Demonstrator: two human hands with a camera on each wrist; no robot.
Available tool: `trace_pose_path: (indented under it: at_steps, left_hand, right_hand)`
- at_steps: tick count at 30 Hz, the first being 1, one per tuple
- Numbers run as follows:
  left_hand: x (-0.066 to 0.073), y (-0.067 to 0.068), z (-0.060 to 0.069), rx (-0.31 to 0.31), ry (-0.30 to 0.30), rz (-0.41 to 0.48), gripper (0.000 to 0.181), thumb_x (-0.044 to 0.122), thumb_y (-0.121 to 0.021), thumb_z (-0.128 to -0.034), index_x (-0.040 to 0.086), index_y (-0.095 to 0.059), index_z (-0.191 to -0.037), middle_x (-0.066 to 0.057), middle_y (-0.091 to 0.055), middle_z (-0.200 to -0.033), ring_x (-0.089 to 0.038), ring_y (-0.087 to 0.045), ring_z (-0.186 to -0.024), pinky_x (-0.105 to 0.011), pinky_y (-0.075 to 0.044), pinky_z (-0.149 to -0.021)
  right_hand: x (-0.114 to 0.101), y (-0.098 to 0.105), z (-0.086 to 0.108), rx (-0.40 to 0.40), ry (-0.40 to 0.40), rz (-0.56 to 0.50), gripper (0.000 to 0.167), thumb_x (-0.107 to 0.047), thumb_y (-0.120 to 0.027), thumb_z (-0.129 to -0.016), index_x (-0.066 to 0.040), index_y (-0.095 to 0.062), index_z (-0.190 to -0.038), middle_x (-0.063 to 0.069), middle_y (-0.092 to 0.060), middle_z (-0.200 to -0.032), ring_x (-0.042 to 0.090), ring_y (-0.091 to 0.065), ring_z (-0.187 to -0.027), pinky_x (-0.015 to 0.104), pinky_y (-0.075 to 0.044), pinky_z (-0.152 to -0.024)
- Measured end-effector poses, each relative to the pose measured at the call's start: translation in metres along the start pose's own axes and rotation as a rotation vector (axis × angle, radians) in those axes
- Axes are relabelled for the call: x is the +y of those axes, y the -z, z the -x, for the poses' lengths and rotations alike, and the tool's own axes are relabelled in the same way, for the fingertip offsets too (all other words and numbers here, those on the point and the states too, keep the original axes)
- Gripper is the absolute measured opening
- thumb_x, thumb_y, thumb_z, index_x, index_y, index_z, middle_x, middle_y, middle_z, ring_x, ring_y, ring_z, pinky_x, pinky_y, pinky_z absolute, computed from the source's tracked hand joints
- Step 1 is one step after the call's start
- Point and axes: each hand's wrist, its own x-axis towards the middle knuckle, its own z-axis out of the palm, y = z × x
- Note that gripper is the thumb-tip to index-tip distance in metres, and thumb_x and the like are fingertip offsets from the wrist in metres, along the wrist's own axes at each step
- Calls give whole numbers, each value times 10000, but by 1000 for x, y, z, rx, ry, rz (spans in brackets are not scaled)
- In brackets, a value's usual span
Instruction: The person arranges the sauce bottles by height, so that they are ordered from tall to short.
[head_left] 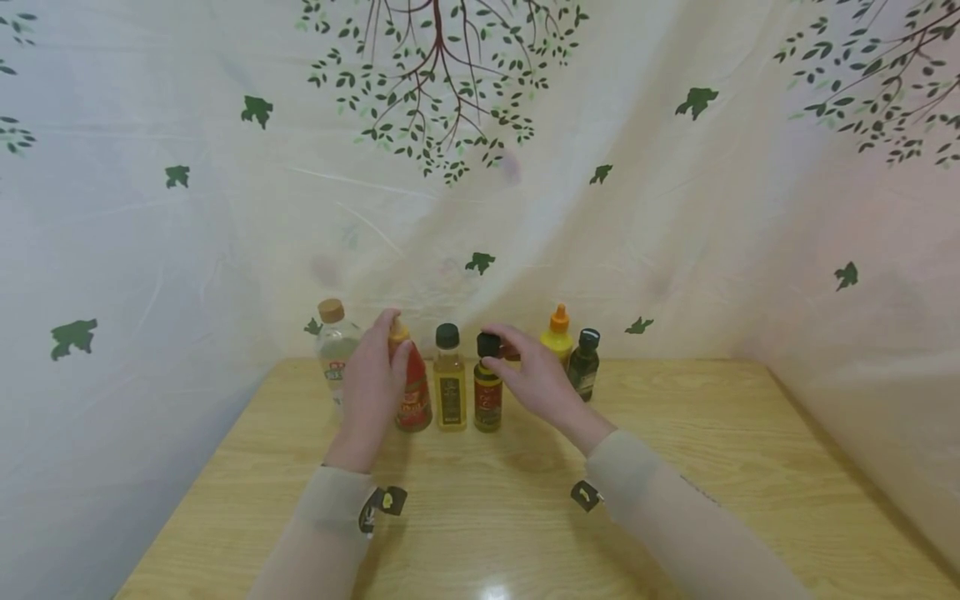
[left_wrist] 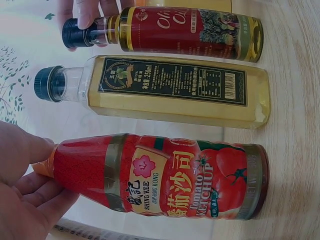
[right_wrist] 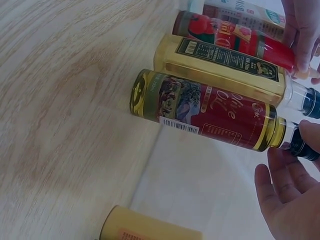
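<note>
My left hand (head_left: 369, 387) holds a red tomato ketchup bottle (left_wrist: 200, 175) by its orange-yellow top, thumb on one side and fingers round the other. With the thumb and fingers of my right hand (head_left: 543, 379) I grip the black cap and neck of a round olive oil bottle (right_wrist: 215, 112) with a dark red label. Between these two stands a square bottle of pale yellow oil (head_left: 452, 396) with a dark green cap, touched by neither hand. All three are upright on the table, side by side in a row.
Left of the ketchup, partly behind my left hand, stands a clear bottle (head_left: 341, 342) with a brown cap. Behind my right hand are a yellow squeeze bottle (head_left: 556, 340) with an orange nozzle and a small dark green bottle (head_left: 585, 364). A leaf-patterned curtain (head_left: 525, 225) hangs behind the wooden table (head_left: 480, 517).
</note>
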Motion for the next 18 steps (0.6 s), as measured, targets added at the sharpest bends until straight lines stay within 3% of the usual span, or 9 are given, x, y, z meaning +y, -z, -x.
trace_pose_path:
  at_steps: [7,12,18]
  left_hand:
    - [-2,-2,-1,8,-9,4,516,94,-694,-1097,53,-517,-1580,-233,-703,-1328,-430,-703,-1153,-594,-595,-973]
    - [-2,-2,-1,7,-11,5,512,102,-690,-1101,59,-516,-1581,-230,-703,-1332,-428,-702,-1155,-592,-597,-967]
    - [0,-1,1,22,-18,9,502,101,-692,-1099,64,-526,-1571,-229,-703,-1340,-430,-700,-1170,-594,-589,-987]
  right_hand:
    - [2,1,-1,-11,11,3,532,-231,-738,-1093,-173,-576,-1596,98,-715,-1400,328,-697,-1259,545,-584,-1056]
    - [2,4,0,-16,-22,10,583,-350,-731,-1095,-258,-530,-1634,113,-656,-1510,316,-677,-1297,565,-580,-1059]
    - [1,14,-1,5,-27,-2,589,-413,-704,-1102,-273,-509,-1639,47,-648,-1521,309,-665,-1321,585,-571,-1070]
